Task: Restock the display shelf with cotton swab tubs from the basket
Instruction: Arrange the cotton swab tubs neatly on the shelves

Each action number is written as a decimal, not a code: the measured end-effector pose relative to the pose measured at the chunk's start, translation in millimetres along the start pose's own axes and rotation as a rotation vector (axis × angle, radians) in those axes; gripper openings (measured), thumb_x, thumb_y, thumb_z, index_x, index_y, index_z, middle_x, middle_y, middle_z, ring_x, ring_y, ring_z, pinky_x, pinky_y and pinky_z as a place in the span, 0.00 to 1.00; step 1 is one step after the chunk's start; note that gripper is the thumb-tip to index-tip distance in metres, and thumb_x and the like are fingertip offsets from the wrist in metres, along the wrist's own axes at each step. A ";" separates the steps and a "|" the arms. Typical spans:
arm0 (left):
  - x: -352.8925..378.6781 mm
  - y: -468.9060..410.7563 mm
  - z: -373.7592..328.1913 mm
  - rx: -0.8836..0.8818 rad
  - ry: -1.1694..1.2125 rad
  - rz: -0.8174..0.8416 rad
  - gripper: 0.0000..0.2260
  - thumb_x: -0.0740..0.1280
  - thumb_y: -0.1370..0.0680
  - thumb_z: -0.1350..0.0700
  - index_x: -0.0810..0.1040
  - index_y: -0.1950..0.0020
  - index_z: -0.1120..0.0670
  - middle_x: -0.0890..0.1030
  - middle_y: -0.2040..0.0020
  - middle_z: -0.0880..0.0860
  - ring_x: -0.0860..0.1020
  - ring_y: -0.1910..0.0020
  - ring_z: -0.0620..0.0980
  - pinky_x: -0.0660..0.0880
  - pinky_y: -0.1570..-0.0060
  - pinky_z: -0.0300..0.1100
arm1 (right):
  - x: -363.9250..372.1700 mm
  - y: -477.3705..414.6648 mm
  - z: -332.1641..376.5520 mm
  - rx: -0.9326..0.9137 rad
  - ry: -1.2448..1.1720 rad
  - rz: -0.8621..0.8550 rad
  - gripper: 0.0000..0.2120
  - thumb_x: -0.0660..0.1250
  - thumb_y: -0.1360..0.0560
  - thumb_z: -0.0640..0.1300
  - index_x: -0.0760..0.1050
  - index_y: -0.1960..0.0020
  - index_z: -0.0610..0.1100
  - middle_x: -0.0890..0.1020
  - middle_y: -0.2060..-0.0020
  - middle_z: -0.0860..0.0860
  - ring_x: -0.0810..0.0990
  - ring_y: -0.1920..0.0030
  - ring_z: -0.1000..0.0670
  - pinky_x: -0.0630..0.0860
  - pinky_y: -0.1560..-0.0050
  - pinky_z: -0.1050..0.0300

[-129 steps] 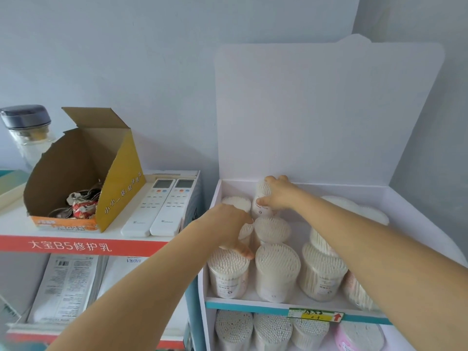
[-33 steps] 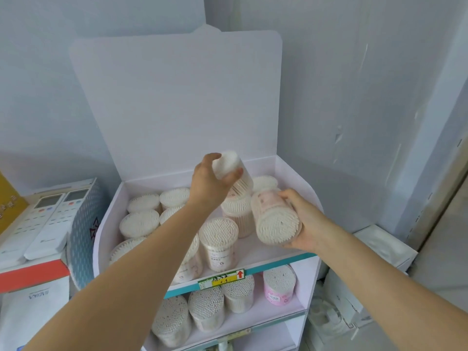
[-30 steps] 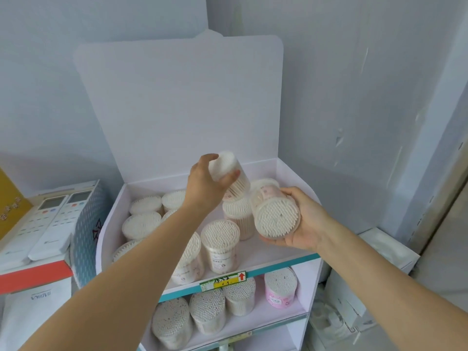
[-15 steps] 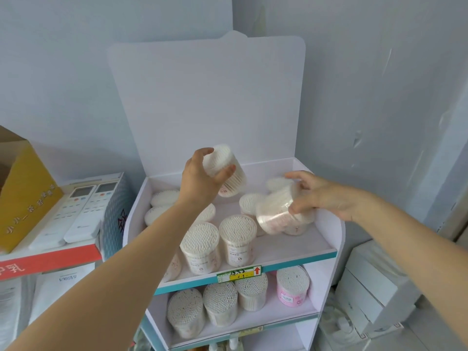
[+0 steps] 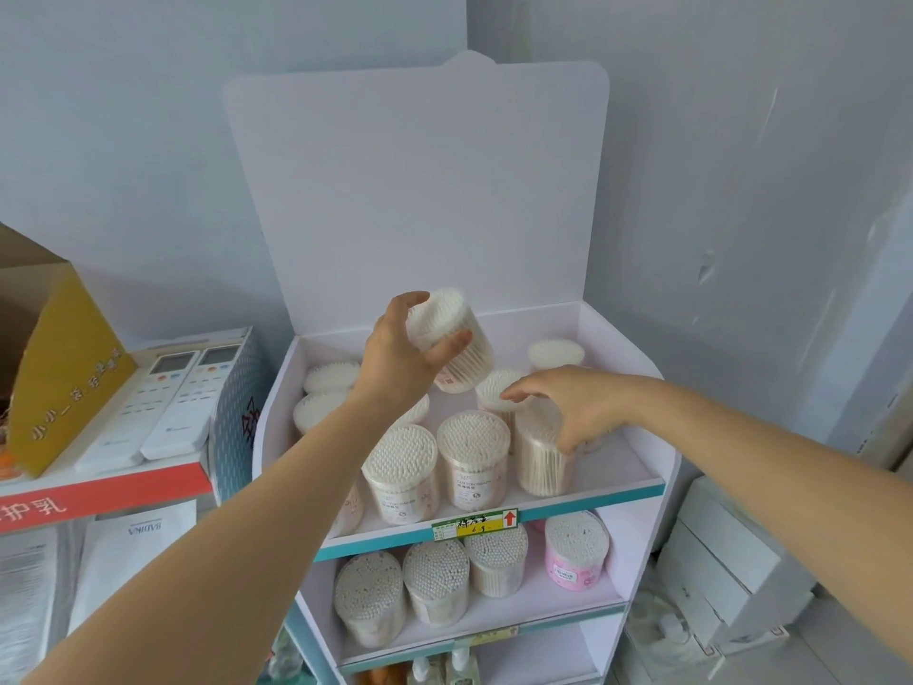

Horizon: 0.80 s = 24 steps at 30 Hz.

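Left hand (image 5: 400, 360) grips a tilted clear plastic swab tub (image 5: 462, 355) aloft. Right hand (image 5: 573, 402) clasps an upright round tub (image 5: 538, 467) on the white cardboard shelf (image 5: 615, 462).

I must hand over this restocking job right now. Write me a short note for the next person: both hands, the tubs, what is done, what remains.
Left hand: grips a cotton swab tub, tilted, above the top shelf.
Right hand: lies over an upright tub at the front row's right end; grip or mere touch, cannot tell.
Done: top shelf holds several tubs; lower shelf holds a row.
Left: set down the left hand's tub, probably on the bare right part. Basket not in view.
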<state>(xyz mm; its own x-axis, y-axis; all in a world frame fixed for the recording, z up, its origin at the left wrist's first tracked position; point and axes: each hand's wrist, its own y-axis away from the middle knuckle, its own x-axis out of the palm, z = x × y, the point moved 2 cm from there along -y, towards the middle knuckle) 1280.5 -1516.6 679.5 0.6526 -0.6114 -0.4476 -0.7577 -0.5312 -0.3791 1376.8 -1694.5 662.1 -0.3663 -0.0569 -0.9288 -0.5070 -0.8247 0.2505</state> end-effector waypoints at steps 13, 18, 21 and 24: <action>18.1 -0.1 -11.4 0.045 0.033 0.067 0.30 0.73 0.30 0.45 0.67 0.32 0.48 0.72 0.38 0.49 0.73 0.40 0.52 0.69 0.45 0.41 | 5.7 1.3 -3.5 0.020 0.145 -0.040 0.45 0.75 0.35 0.48 0.56 0.24 0.51 0.66 0.29 0.51 0.67 0.32 0.50 0.67 0.38 0.61; 21.5 -2.3 -11.6 0.056 0.029 0.050 0.30 0.73 0.30 0.45 0.67 0.32 0.49 0.72 0.35 0.52 0.73 0.39 0.52 0.71 0.40 0.45 | 11.0 -0.9 3.7 0.135 0.295 -0.144 0.42 0.69 0.33 0.63 0.58 0.26 0.49 0.70 0.36 0.45 0.73 0.40 0.44 0.73 0.48 0.52; 21.4 -2.8 -10.0 0.050 0.034 0.043 0.30 0.73 0.30 0.45 0.67 0.32 0.49 0.72 0.35 0.53 0.73 0.39 0.53 0.71 0.39 0.47 | 12.2 0.4 3.9 0.232 0.372 -0.136 0.43 0.60 0.32 0.72 0.62 0.28 0.46 0.71 0.35 0.44 0.73 0.38 0.41 0.73 0.45 0.48; 21.3 -2.4 -7.6 0.051 0.030 0.042 0.30 0.73 0.30 0.45 0.67 0.32 0.50 0.73 0.36 0.53 0.73 0.40 0.53 0.71 0.41 0.44 | 6.5 -0.8 2.7 0.233 0.452 -0.116 0.43 0.53 0.32 0.75 0.60 0.26 0.48 0.67 0.32 0.44 0.68 0.34 0.41 0.69 0.40 0.46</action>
<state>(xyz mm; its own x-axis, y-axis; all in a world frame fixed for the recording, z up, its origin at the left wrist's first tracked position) 1296.3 -1532.8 677.0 0.6194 -0.6501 -0.4400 -0.7833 -0.4743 -0.4019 1372.8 -1692.7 656.6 0.0496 -0.2523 -0.9664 -0.7032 -0.6959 0.1456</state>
